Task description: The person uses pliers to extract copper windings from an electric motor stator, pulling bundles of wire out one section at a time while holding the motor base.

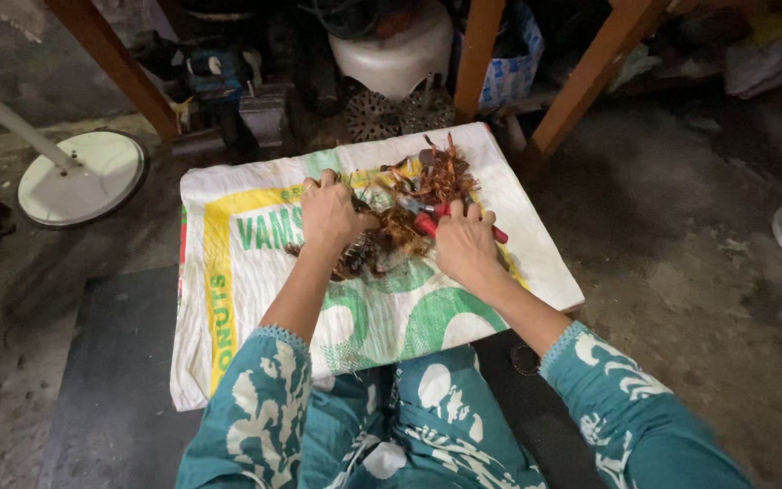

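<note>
Heap of tangled copper wire (409,204) at the far middle of a white woven sack (255,299) spread flat on the floor. Left hand (329,215), fingers curled into the heap's left side; right hand (465,244), fingers closed on red-handled pliers (432,220) at its right. Sack: yellow border, green lettering, green rounded shapes near. Far: white plastic tub (395,56); far left: white round stand base (79,177).
</note>
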